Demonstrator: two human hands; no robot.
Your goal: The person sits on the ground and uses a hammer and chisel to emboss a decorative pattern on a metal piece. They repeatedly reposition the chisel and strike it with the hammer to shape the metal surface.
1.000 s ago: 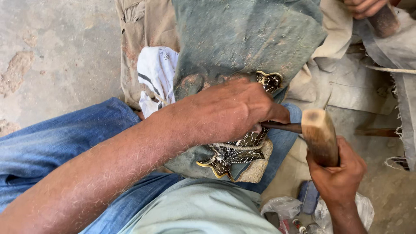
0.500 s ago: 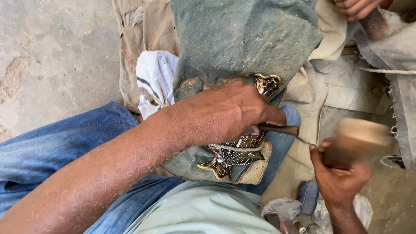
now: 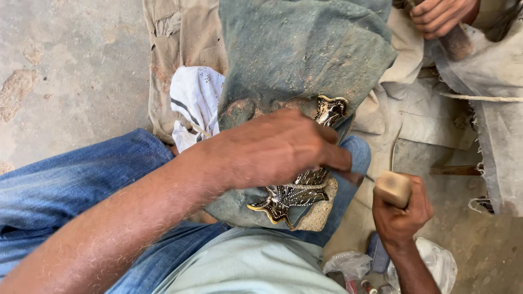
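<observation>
Glossy metal ornament [image 3: 297, 196], wooden mallet [image 3: 393, 188]

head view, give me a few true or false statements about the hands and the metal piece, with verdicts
1. The right hand grips a wooden mallet. True.
2. The left hand lies flat on the concrete floor. False: it is over the ornate metal piece, pinching a thin tool.
3. The metal piece lies on a stone block. True.
4. The white cloth covers the metal piece. False: it lies beside it, left of the grey-green cloth.
5. Another person's hand shows at top right. True.
</observation>
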